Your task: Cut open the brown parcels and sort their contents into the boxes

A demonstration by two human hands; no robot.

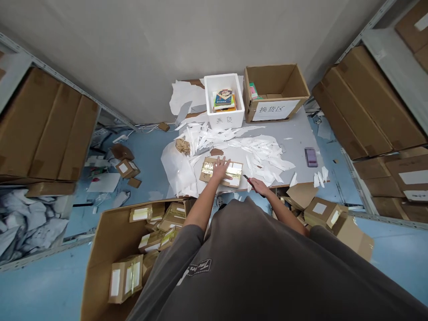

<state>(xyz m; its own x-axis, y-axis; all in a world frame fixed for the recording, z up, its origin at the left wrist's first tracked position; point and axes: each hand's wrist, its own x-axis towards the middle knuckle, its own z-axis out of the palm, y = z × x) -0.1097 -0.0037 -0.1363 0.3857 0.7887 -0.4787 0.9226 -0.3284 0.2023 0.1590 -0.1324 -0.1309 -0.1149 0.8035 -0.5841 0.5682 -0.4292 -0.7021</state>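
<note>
A small taped cardboard box (236, 170) lies flat near the table's front edge, with shiny yellowish tape and white labels on top. My left hand (220, 170) rests on it, fingers spread. To the right of the box, my right hand (258, 186) is closed around a utility knife (248, 179) with a red and black body. The knife's tip points toward the box's right end, and I cannot tell whether it touches. Torn white paper strips (264, 151) are heaped behind and beside the box.
A white bin (224, 119) holding books and an open carton (284, 96) stand at the table's back. A phone (310, 157) lies at right. A big carton (110, 240) of taped parcels is at my left; opened boxes (321, 209) lie at my right. Shelves flank both sides.
</note>
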